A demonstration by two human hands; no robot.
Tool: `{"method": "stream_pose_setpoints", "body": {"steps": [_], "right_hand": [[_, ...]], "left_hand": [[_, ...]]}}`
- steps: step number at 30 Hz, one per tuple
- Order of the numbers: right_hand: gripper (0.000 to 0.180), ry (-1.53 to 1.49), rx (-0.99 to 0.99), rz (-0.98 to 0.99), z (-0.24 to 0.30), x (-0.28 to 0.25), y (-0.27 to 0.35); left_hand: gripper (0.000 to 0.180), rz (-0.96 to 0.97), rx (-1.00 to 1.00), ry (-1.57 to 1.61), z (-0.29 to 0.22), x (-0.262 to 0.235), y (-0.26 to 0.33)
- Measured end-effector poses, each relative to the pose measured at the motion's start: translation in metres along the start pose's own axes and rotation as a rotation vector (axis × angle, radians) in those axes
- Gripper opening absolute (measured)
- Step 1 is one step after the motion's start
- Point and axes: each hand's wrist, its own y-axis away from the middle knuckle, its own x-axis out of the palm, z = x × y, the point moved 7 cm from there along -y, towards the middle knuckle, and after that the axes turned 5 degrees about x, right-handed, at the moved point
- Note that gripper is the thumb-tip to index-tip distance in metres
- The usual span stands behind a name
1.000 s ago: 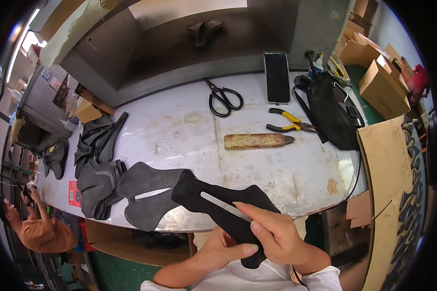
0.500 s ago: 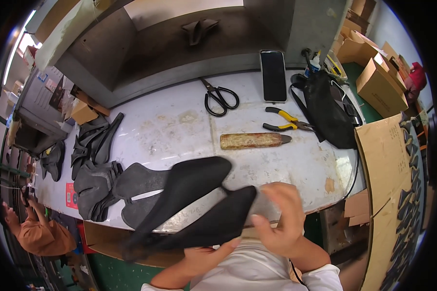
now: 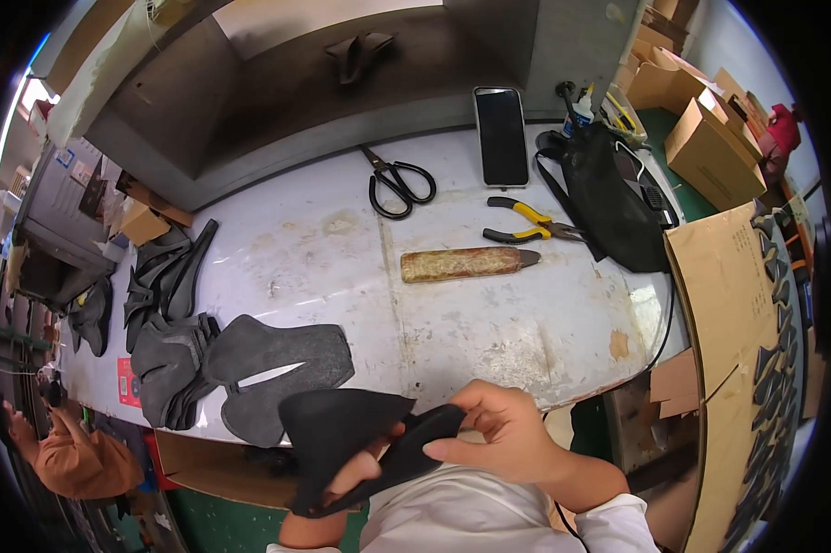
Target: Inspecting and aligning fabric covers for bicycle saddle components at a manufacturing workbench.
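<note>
A black shoe upper [image 3: 337, 429], soft and folded with a gap through its middle, is held just over the table's near edge. My right hand [image 3: 512, 438] pinches its right end between thumb and fingers. My left hand [image 3: 358, 472] is behind and within the piece; some of its fingers show through the gap, the rest is covered. Just beyond lies a flat dark grey cut piece [image 3: 319, 355] with a slit, beside a stack of similar pieces [image 3: 171, 364] on the left.
A worn-handled knife [image 3: 462, 264], yellow-and-black pliers [image 3: 531, 221], black-handled scissors [image 3: 399, 187] and a phone [image 3: 501, 138] lie on the white table [image 3: 296, 267]. A black pouch [image 3: 614, 203] is at right, near a cardboard panel [image 3: 719, 304]. Another person [image 3: 84, 452] works at far left.
The shoe upper has come nearer to me and bunched up, uncovering the flat grey piece. My right hand, apart from it before, now grips its end. My left hand has gone behind it.
</note>
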Motion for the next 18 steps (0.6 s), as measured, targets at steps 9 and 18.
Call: {"method": "stream_pose_setpoints", "body": {"steps": [9, 18], "right_hand": [[0.031, 0.511, -0.056, 0.316, 0.006, 0.006, -0.003], [0.036, -0.371, 0.663, 0.115, -0.051, 0.007, 0.004]], "left_hand": [[0.041, -0.003, -0.258, -0.466, -0.047, 0.065, 0.002], [0.033, 0.068, -0.394, -0.292, -0.043, 0.087, -0.005]]}}
